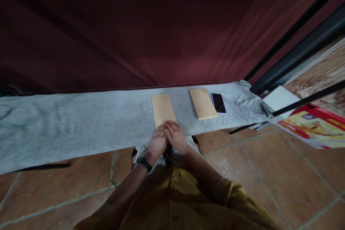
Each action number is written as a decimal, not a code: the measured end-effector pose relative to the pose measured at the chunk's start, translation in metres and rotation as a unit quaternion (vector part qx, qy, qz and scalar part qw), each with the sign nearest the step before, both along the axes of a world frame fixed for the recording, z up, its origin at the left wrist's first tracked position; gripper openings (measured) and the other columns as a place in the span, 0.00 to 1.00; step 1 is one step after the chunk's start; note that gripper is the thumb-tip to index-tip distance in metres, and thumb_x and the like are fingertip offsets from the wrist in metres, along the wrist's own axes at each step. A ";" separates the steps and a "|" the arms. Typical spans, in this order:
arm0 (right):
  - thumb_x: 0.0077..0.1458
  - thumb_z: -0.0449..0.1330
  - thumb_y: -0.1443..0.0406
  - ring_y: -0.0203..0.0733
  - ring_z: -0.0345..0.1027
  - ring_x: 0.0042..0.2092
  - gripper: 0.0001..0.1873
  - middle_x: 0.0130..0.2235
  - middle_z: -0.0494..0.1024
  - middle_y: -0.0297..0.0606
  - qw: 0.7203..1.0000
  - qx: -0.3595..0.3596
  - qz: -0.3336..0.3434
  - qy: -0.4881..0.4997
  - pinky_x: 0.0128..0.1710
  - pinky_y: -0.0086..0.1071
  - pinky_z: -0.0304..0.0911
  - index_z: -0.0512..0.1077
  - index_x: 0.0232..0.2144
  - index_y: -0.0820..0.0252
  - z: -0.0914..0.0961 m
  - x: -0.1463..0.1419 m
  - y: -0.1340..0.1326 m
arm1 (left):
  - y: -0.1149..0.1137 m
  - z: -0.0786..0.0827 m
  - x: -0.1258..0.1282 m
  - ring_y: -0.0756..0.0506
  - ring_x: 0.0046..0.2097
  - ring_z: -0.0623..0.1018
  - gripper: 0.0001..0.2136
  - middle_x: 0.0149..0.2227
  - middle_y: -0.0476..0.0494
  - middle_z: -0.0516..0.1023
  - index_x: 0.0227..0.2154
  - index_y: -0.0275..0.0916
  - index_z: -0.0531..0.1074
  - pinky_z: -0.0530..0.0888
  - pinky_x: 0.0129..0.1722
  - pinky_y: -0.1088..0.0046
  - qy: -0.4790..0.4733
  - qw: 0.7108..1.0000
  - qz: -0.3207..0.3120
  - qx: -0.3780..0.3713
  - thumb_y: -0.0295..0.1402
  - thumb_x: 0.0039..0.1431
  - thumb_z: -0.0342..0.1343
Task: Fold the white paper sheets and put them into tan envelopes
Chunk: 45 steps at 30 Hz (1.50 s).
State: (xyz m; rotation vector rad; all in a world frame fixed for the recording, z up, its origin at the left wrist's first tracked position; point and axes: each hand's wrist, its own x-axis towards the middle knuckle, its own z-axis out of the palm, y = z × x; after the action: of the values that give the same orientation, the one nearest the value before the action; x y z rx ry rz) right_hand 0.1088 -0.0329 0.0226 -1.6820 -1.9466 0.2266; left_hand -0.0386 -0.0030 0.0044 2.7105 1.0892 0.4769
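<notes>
A flat tan kraft paper envelope (pixel 163 107) lies lengthwise on the grey cloth in front of me. Both my hands meet over its near end, their fingertips touching or overlapping there. My left hand (pixel 158 142), with a dark watch on its wrist, has its fingers together and bent on the paper. Beside it, my right hand (pixel 176 137) is closed in the same way, fingers bent over the near edge. The thumbs and that near edge are hidden under the hands. Further right lies a thick stack of similar kraft envelopes (pixel 202 103).
A phone (pixel 218 103) with a dark screen touches the stack's right side. The grey cloth (pixel 81 122) covers a long narrow table. A dark red curtain (pixel 151 36) hangs behind it. Black metal bars (pixel 293 55) and a red-and-yellow printed box (pixel 318 125) stand at right.
</notes>
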 end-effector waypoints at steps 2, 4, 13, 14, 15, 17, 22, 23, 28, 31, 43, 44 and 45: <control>0.72 0.46 0.64 0.45 0.60 0.67 0.23 0.65 0.69 0.48 1.000 -0.006 0.012 -0.002 0.68 0.46 0.53 0.65 0.64 0.65 0.000 -0.009 -0.005 | 0.000 -0.002 -0.002 0.38 0.68 0.66 0.25 0.65 0.27 0.69 0.62 0.26 0.66 0.62 0.69 0.53 0.020 1.000 -0.010 -0.003 0.24 0.62 0.46; 0.73 0.45 0.62 0.45 0.57 0.69 0.26 0.67 0.66 0.48 1.000 -0.012 0.006 -0.017 0.70 0.46 0.51 0.62 0.66 0.66 -0.002 -0.011 -0.009 | -0.001 -0.003 -0.004 0.39 0.69 0.64 0.26 0.66 0.25 0.66 0.63 0.24 0.65 0.62 0.69 0.54 0.030 0.999 -0.012 0.000 0.24 0.62 0.44; 0.71 0.49 0.59 0.46 0.55 0.70 0.27 0.69 0.63 0.45 0.996 -0.021 -0.011 -0.084 0.71 0.47 0.49 0.60 0.68 0.63 -0.010 0.013 -0.016 | -0.005 0.006 -0.024 0.39 0.69 0.64 0.25 0.67 0.33 0.67 0.66 0.32 0.64 0.61 0.69 0.55 -0.011 0.999 0.038 0.024 0.38 0.71 0.44; 0.72 0.48 0.59 0.46 0.56 0.70 0.27 0.69 0.63 0.45 0.996 -0.022 -0.017 -0.086 0.71 0.47 0.49 0.60 0.68 0.62 -0.009 0.015 -0.017 | -0.005 0.007 -0.027 0.39 0.69 0.64 0.25 0.67 0.33 0.67 0.66 0.33 0.64 0.61 0.69 0.54 -0.011 0.999 0.043 0.025 0.39 0.71 0.44; 0.72 0.48 0.59 0.46 0.57 0.69 0.27 0.69 0.63 0.44 0.996 -0.024 -0.021 -0.087 0.71 0.47 0.49 0.61 0.68 0.62 -0.008 0.017 -0.018 | -0.005 0.008 -0.030 0.39 0.70 0.64 0.25 0.67 0.33 0.67 0.66 0.33 0.64 0.60 0.70 0.54 -0.010 0.998 0.048 0.026 0.39 0.71 0.45; 0.72 0.47 0.60 0.46 0.58 0.69 0.26 0.68 0.64 0.43 0.995 -0.027 -0.024 -0.091 0.70 0.47 0.49 0.61 0.68 0.61 -0.006 0.021 -0.019 | -0.007 0.009 -0.033 0.38 0.70 0.64 0.25 0.67 0.32 0.67 0.66 0.33 0.64 0.58 0.70 0.53 -0.007 0.998 0.059 0.030 0.39 0.71 0.45; 0.73 0.47 0.60 0.46 0.57 0.69 0.25 0.68 0.65 0.43 0.995 -0.028 -0.032 -0.091 0.71 0.47 0.48 0.63 0.67 0.62 -0.001 0.022 -0.021 | -0.012 0.015 -0.019 0.36 0.70 0.63 0.27 0.66 0.25 0.67 0.64 0.26 0.64 0.57 0.71 0.52 0.009 0.996 0.083 0.036 0.41 0.71 0.45; 0.73 0.47 0.60 0.46 0.57 0.69 0.25 0.68 0.65 0.44 0.995 -0.029 -0.034 -0.088 0.71 0.47 0.47 0.63 0.67 0.62 -0.001 0.021 -0.021 | -0.013 0.017 -0.013 0.36 0.70 0.63 0.27 0.66 0.26 0.67 0.64 0.25 0.64 0.57 0.71 0.53 0.012 0.996 0.079 0.033 0.40 0.71 0.44; 0.73 0.45 0.61 0.48 0.57 0.69 0.25 0.68 0.66 0.44 0.996 -0.035 -0.034 -0.077 0.71 0.49 0.46 0.64 0.66 0.62 -0.003 0.020 -0.020 | -0.008 0.022 0.015 0.39 0.71 0.61 0.25 0.68 0.30 0.64 0.66 0.27 0.62 0.59 0.70 0.55 0.014 0.999 0.038 0.006 0.32 0.70 0.41; 0.72 0.46 0.62 0.48 0.57 0.69 0.25 0.68 0.65 0.44 0.997 -0.033 -0.031 -0.067 0.70 0.51 0.47 0.63 0.67 0.61 -0.007 0.020 -0.020 | -0.003 0.021 0.020 0.40 0.71 0.61 0.25 0.68 0.32 0.65 0.67 0.29 0.61 0.60 0.70 0.54 0.006 1.000 0.030 0.001 0.31 0.69 0.42; 0.72 0.48 0.61 0.51 0.57 0.69 0.25 0.67 0.66 0.46 0.998 -0.023 -0.038 -0.055 0.70 0.54 0.47 0.63 0.66 0.63 -0.002 0.015 -0.018 | -0.002 0.012 -0.022 0.37 0.69 0.64 0.26 0.68 0.31 0.64 0.66 0.33 0.63 0.60 0.69 0.51 0.019 0.995 0.093 0.022 0.40 0.71 0.44; 0.71 0.48 0.61 0.51 0.57 0.69 0.26 0.67 0.66 0.47 0.998 -0.019 -0.033 -0.053 0.71 0.54 0.46 0.63 0.66 0.63 -0.001 0.012 -0.017 | -0.002 0.010 -0.023 0.37 0.69 0.64 0.26 0.68 0.31 0.64 0.67 0.33 0.62 0.60 0.69 0.51 0.020 0.995 0.093 0.024 0.40 0.71 0.44; 0.71 0.49 0.61 0.51 0.56 0.69 0.26 0.67 0.66 0.47 0.998 -0.015 -0.022 -0.052 0.71 0.53 0.46 0.63 0.67 0.64 -0.001 0.008 -0.015 | -0.002 0.009 -0.024 0.37 0.69 0.64 0.27 0.68 0.31 0.64 0.67 0.33 0.62 0.60 0.69 0.51 0.021 0.995 0.094 0.026 0.40 0.71 0.44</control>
State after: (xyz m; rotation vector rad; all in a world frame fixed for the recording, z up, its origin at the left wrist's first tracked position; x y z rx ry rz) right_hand 0.1171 -0.0478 0.0220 -1.7868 -1.9877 0.1559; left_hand -0.0626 -0.0053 0.0136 2.6860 1.3706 0.4844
